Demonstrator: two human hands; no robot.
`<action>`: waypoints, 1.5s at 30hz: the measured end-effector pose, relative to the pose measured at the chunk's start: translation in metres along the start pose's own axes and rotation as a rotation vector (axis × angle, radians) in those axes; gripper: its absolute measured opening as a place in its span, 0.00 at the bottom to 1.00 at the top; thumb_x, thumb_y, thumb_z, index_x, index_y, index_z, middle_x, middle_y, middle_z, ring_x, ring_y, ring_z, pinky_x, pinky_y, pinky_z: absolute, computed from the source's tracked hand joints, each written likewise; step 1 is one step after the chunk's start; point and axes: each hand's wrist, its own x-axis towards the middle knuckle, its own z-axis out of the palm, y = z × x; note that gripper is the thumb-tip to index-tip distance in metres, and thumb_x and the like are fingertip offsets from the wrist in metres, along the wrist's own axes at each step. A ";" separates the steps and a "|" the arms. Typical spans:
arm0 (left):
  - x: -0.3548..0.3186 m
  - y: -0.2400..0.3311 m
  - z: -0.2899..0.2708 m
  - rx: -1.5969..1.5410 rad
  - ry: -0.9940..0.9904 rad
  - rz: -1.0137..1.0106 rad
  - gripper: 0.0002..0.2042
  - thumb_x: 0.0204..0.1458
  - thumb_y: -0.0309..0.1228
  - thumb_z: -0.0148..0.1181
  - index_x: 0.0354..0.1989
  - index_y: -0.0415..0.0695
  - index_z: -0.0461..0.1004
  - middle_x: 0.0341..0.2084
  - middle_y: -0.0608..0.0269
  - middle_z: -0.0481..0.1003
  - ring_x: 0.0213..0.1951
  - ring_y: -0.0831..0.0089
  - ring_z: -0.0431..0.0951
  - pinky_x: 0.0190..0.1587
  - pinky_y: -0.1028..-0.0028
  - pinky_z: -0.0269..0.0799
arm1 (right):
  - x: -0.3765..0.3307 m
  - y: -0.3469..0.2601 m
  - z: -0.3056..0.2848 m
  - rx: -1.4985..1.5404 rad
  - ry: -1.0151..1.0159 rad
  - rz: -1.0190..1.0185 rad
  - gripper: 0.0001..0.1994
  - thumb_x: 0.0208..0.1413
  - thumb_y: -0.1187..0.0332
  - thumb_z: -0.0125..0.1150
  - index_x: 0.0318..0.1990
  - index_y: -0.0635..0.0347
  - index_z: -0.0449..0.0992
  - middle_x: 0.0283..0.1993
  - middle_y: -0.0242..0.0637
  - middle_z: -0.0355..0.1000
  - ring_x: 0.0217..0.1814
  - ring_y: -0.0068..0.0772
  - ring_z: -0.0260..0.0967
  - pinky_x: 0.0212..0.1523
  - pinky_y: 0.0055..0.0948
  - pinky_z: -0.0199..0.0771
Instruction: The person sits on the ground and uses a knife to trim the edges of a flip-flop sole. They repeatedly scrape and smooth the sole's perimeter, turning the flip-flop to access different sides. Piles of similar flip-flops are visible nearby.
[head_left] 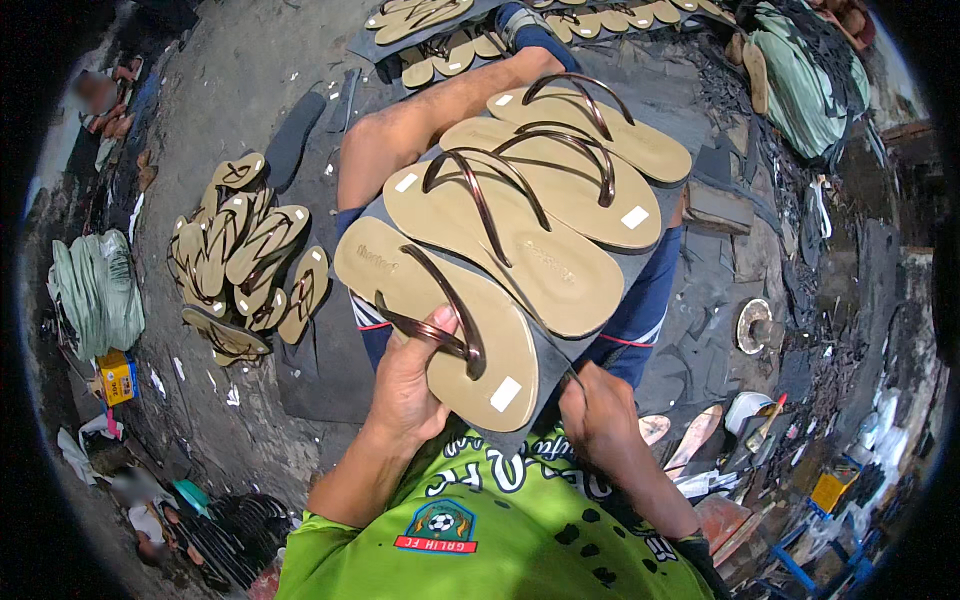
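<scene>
Several tan flip-flops with shiny brown straps lie side by side on a dark grey sheet (545,395) over my lap. My left hand (405,390) grips the nearest flip-flop (495,335), its thumb on top by the strap and the other fingers hidden underneath. Close to that sole's right edge, my right hand (605,410) is closed at the sheet's near edge. A thin dark edge shows at its fingertips; whether it is a tool or a strip of the sheet, I cannot make out. Beyond lie a second flip-flop (560,280), a third (565,215) and a fourth (640,145).
On the floor at left is a heap of finished-looking flip-flops (240,250), beside a dark sole piece (297,140). More flip-flops (455,55) stand in rows at the far side. Dark scraps (690,340) and a round metal piece (755,327) lie right. Green sacks (95,295) and people are at the left rim.
</scene>
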 end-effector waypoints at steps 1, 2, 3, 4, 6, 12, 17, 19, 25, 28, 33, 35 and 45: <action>0.001 -0.002 0.003 0.019 -0.006 0.018 0.13 0.59 0.30 0.53 0.50 0.42 0.69 0.40 0.65 0.75 0.40 0.75 0.77 0.44 0.74 0.74 | 0.007 0.004 0.011 -0.065 0.083 0.023 0.10 0.52 0.69 0.56 0.38 0.66 0.72 0.26 0.54 0.71 0.28 0.57 0.71 0.30 0.46 0.72; 0.002 -0.003 0.005 0.038 -0.011 0.037 0.13 0.58 0.30 0.53 0.50 0.42 0.69 0.40 0.65 0.75 0.41 0.75 0.77 0.44 0.74 0.74 | 0.011 0.012 0.017 -0.125 0.024 0.023 0.10 0.51 0.69 0.56 0.38 0.65 0.73 0.27 0.53 0.72 0.28 0.57 0.71 0.31 0.47 0.72; 0.005 -0.006 0.002 0.045 0.025 0.036 0.14 0.58 0.29 0.54 0.51 0.41 0.69 0.41 0.64 0.75 0.41 0.75 0.77 0.44 0.74 0.74 | 0.016 0.017 0.022 -0.181 -0.039 0.021 0.10 0.51 0.69 0.56 0.39 0.65 0.73 0.27 0.53 0.72 0.28 0.57 0.71 0.31 0.48 0.72; 0.005 -0.007 0.002 0.032 0.011 0.032 0.14 0.58 0.29 0.54 0.51 0.41 0.68 0.41 0.64 0.75 0.41 0.75 0.77 0.45 0.74 0.74 | 0.022 0.016 0.020 -0.148 -0.068 -0.009 0.11 0.50 0.70 0.56 0.40 0.63 0.75 0.32 0.52 0.74 0.32 0.56 0.72 0.36 0.48 0.73; 0.005 -0.005 0.002 0.007 -0.016 0.024 0.14 0.58 0.28 0.54 0.51 0.40 0.68 0.41 0.63 0.75 0.42 0.75 0.76 0.45 0.74 0.74 | 0.037 0.010 0.016 -0.100 -0.064 -0.120 0.14 0.48 0.70 0.57 0.44 0.61 0.75 0.40 0.51 0.74 0.42 0.55 0.72 0.46 0.47 0.71; 0.003 0.006 0.007 0.030 -0.021 -0.015 0.13 0.57 0.27 0.53 0.50 0.39 0.68 0.40 0.62 0.75 0.42 0.75 0.76 0.45 0.73 0.74 | 0.075 0.002 -0.003 0.079 -0.203 -0.275 0.27 0.51 0.63 0.62 0.59 0.59 0.66 0.62 0.45 0.63 0.66 0.45 0.58 0.66 0.39 0.52; -0.003 0.006 0.001 0.031 -0.011 -0.083 0.16 0.55 0.29 0.57 0.51 0.40 0.68 0.40 0.63 0.75 0.41 0.73 0.76 0.46 0.71 0.74 | 0.081 0.019 0.005 0.101 -0.253 -0.337 0.27 0.54 0.61 0.60 0.61 0.59 0.64 0.65 0.45 0.60 0.67 0.42 0.55 0.66 0.36 0.50; -0.003 0.005 0.000 0.060 0.025 -0.110 0.16 0.54 0.29 0.58 0.51 0.40 0.68 0.40 0.62 0.75 0.41 0.73 0.76 0.45 0.71 0.74 | 0.088 0.020 0.010 0.096 -0.217 -0.354 0.25 0.55 0.61 0.59 0.59 0.60 0.65 0.62 0.46 0.61 0.65 0.44 0.56 0.64 0.37 0.52; -0.004 0.001 0.000 0.086 0.051 -0.117 0.19 0.53 0.28 0.60 0.52 0.37 0.67 0.41 0.59 0.75 0.41 0.72 0.77 0.45 0.70 0.74 | 0.109 -0.012 0.028 -0.033 -0.132 -0.340 0.21 0.57 0.60 0.56 0.54 0.62 0.68 0.54 0.51 0.65 0.57 0.49 0.62 0.58 0.41 0.58; -0.008 -0.001 0.004 0.131 0.118 -0.099 0.20 0.53 0.28 0.60 0.53 0.36 0.66 0.41 0.58 0.75 0.40 0.71 0.77 0.44 0.70 0.75 | 0.117 -0.027 0.044 -0.127 -0.084 -0.320 0.19 0.58 0.60 0.55 0.51 0.63 0.69 0.50 0.53 0.67 0.53 0.51 0.64 0.55 0.42 0.61; -0.022 -0.004 -0.009 0.033 0.113 -0.108 0.19 0.51 0.27 0.61 0.51 0.36 0.66 0.39 0.59 0.75 0.38 0.71 0.77 0.40 0.71 0.76 | 0.154 -0.058 0.061 -0.260 -0.074 -0.236 0.17 0.59 0.59 0.52 0.46 0.65 0.72 0.43 0.57 0.71 0.47 0.56 0.69 0.49 0.45 0.66; -0.031 -0.005 -0.007 0.007 0.077 -0.158 0.19 0.50 0.28 0.62 0.50 0.37 0.67 0.38 0.60 0.75 0.38 0.72 0.77 0.39 0.72 0.76 | 0.168 -0.058 0.062 -0.226 -0.030 -0.216 0.17 0.60 0.59 0.51 0.45 0.66 0.73 0.40 0.58 0.72 0.45 0.57 0.71 0.47 0.46 0.68; -0.032 0.022 -0.016 0.830 -0.277 0.205 0.27 0.49 0.37 0.62 0.56 0.35 0.64 0.43 0.58 0.74 0.44 0.70 0.75 0.50 0.69 0.71 | 0.124 -0.080 0.001 0.725 -0.162 -0.273 0.16 0.59 0.59 0.57 0.39 0.66 0.74 0.29 0.39 0.74 0.27 0.25 0.68 0.32 0.29 0.70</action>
